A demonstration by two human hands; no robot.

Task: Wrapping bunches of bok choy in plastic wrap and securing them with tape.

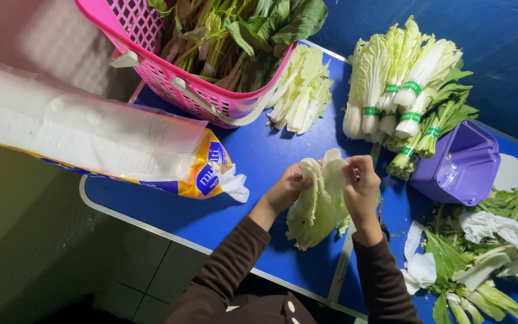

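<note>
Over the blue table (253, 174), both hands close on one cabbage (318, 201): the left hand (289, 186) cups its stem end, and the right hand (361, 186) pinches the top. Best keep the stems gathered and the grip even, so leaves don't tear.

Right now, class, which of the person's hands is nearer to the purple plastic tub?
Right. The right hand holds the cabbage leaves on the side facing the purple plastic tub; the left hand holds their far side.
</note>
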